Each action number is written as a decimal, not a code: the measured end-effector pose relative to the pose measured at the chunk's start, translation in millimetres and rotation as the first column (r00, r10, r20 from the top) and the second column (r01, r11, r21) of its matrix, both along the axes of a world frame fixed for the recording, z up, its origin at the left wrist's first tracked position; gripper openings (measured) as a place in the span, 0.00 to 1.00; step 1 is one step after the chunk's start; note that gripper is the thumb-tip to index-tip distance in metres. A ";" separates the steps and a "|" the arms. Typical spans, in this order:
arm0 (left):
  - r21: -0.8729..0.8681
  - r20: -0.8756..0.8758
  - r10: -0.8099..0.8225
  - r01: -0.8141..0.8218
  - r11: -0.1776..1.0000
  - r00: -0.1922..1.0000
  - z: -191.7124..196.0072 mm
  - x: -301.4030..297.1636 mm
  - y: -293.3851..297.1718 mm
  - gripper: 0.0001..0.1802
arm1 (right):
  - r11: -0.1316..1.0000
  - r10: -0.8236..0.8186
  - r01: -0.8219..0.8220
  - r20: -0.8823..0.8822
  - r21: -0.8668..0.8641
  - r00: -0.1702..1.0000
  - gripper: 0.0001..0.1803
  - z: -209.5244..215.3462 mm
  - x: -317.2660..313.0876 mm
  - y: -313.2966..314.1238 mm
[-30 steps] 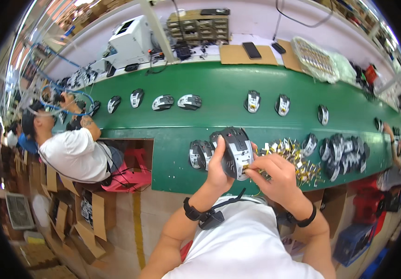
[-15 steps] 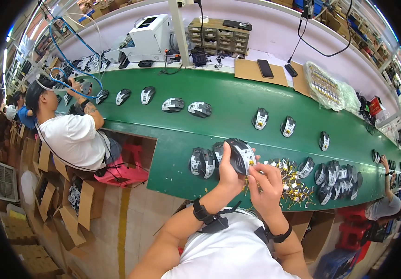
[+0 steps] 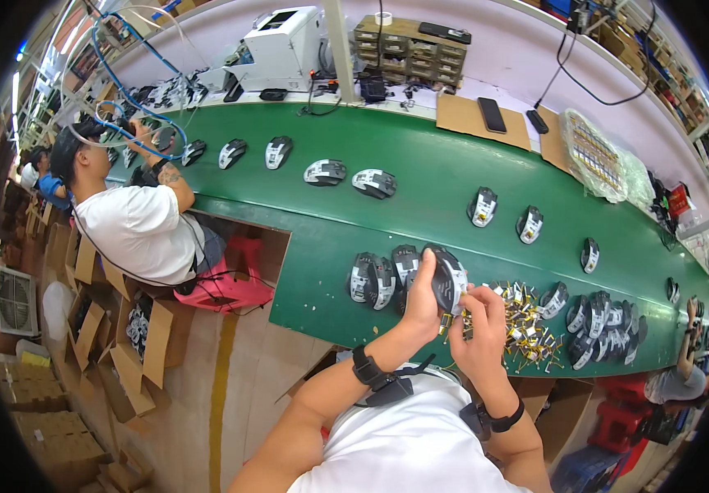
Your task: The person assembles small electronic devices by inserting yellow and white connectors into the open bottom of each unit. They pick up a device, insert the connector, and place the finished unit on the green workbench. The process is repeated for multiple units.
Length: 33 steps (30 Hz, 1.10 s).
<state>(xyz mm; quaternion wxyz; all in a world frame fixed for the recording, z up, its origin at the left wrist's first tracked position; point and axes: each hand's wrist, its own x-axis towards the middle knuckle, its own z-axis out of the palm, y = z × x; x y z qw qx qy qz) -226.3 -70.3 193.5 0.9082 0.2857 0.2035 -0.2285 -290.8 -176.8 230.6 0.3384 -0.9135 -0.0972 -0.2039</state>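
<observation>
My left hand (image 3: 421, 312) grips a computer mouse (image 3: 447, 287) with a dark shell and a light grey side, tilted above the bench. At the mouse's near end, my right hand (image 3: 483, 324) has thumb and fingers pinched together. Whatever sits between them is too small to make out; a speck of yellow shows there. Just left of the held mouse, several more mice (image 3: 371, 281) stand close together on the green bench. A heap of small white parts with yellow wires (image 3: 529, 329) lies to the right of my right hand.
A cluster of mice (image 3: 605, 326) is at the right. Single mice (image 3: 373, 183) sit spaced along the green bench (image 3: 289, 214). Behind are a phone (image 3: 492, 115) on cardboard, a bagged tray (image 3: 593, 156) and a drawer cabinet (image 3: 408, 55). A co-worker (image 3: 137, 222) sits at the left.
The whole view has shifted, so the bench appears farther right and slightly higher at left. Both hands stay at the mouse, whose tilt has changed; my right fingers are more curled at its near end.
</observation>
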 end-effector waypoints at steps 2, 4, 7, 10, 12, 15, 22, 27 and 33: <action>-0.016 -0.028 0.000 -0.001 1.000 1.000 -2.7 4.9 -2.5 0.27 | 1.000 -0.018 0.018 -0.027 -0.005 0.999 0.21 -1.7 -0.6 2.2; 0.027 -0.030 0.003 -0.002 1.000 1.000 -10.5 10.7 -2.1 0.30 | 0.999 0.012 -0.015 -0.065 -0.044 0.998 0.23 -8.0 -2.0 0.3; 0.042 -0.053 0.029 -0.027 0.999 0.998 -26.1 19.1 -6.1 0.35 | 0.993 0.045 -0.055 -0.098 -0.101 0.994 0.28 -7.4 -2.8 7.4; 0.016 -0.137 0.045 -0.043 0.999 0.990 -29.8 25.5 -11.2 0.35 | 0.988 0.056 -0.072 -0.112 -0.140 0.992 0.34 -13.3 2.1 4.3; -0.017 -0.173 0.037 -0.040 0.999 0.984 -29.7 30.3 -12.1 0.35 | 0.989 0.052 -0.064 -0.095 -0.134 0.994 0.35 -16.6 6.0 2.0; -0.017 -0.185 0.025 -0.029 0.999 0.982 -31.0 39.3 -12.8 0.35 | 0.993 0.044 -0.054 -0.093 -0.104 0.995 0.35 -18.3 14.1 0.7; 0.015 -0.166 0.078 -0.076 0.997 0.983 -32.4 52.1 -25.2 0.34 | 0.997 -0.061 0.057 -0.089 -0.048 0.994 0.29 -24.7 37.2 -2.7; 0.000 -0.200 0.072 -0.074 0.997 0.977 -41.1 60.7 -28.0 0.34 | 0.998 -0.060 0.060 -0.140 -0.001 0.988 0.24 -31.1 48.0 -6.9; -0.062 -0.207 -0.005 -0.009 0.998 0.978 -50.0 77.1 -29.1 0.33 | 0.962 -0.149 0.195 -0.232 0.190 0.961 0.20 -50.6 66.1 -6.7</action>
